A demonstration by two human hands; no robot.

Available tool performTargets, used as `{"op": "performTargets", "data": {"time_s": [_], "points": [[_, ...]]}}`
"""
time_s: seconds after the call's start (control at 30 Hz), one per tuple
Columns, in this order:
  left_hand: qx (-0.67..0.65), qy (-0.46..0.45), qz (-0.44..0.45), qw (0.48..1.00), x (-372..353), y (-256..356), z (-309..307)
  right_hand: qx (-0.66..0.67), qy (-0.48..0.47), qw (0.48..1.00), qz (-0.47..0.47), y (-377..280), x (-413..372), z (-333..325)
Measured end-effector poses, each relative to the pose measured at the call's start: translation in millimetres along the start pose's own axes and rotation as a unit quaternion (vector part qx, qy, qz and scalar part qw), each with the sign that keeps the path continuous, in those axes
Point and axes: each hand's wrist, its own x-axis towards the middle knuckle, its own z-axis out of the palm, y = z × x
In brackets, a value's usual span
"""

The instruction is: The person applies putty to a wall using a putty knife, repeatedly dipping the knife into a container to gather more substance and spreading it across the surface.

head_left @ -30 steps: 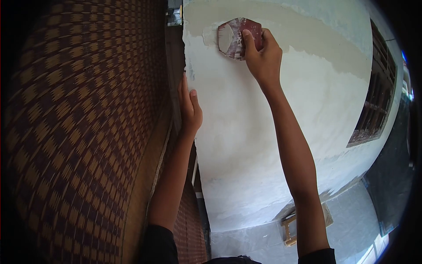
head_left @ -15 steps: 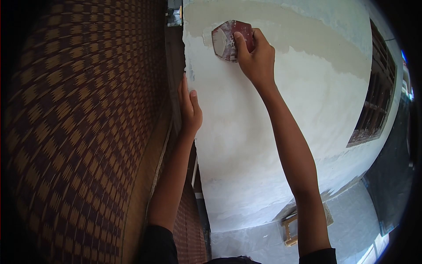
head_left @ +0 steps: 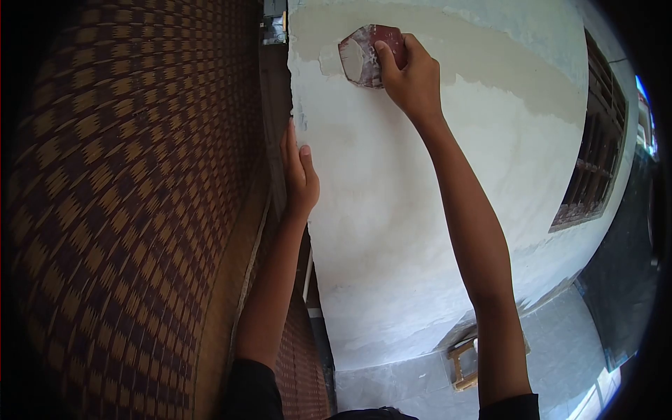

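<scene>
Head view: the right hand (head_left: 416,80) is clamped on a red, smeared scraper (head_left: 367,57), set at the upper part of a pale wall (head_left: 378,210); the left hand (head_left: 302,178), fingers stretched out, lies along the wall's left edge; a woven panel (head_left: 140,175) stands just beside it; the right arm (head_left: 483,259) partly hides a wooden frame (head_left: 465,383); a barred window (head_left: 600,133) sits far right.

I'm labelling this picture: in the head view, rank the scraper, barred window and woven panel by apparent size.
Largest to smallest:
1. Woven panel
2. Barred window
3. Scraper, partly covered by the right hand
</scene>
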Motion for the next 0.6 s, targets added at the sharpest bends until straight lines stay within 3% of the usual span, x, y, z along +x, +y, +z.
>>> {"op": "performTargets", "data": {"time_s": [0.17,0.43,0.6], "points": [[0.008,0.010,0.010,1.000,-0.6,-0.9,1.8,0.104,0.016,0.993,0.062,-0.2,2.9,-29.4],[0.004,0.004,0.002,1.000,-0.7,-1.3,0.7,0.014,-0.022,1.000,-0.003,0.6,-3.4,3.0],[0.015,0.010,0.006,1.000,-0.6,1.1,2.2,0.096,0.000,0.992,0.077,6.6,0.0,-25.8]]}}
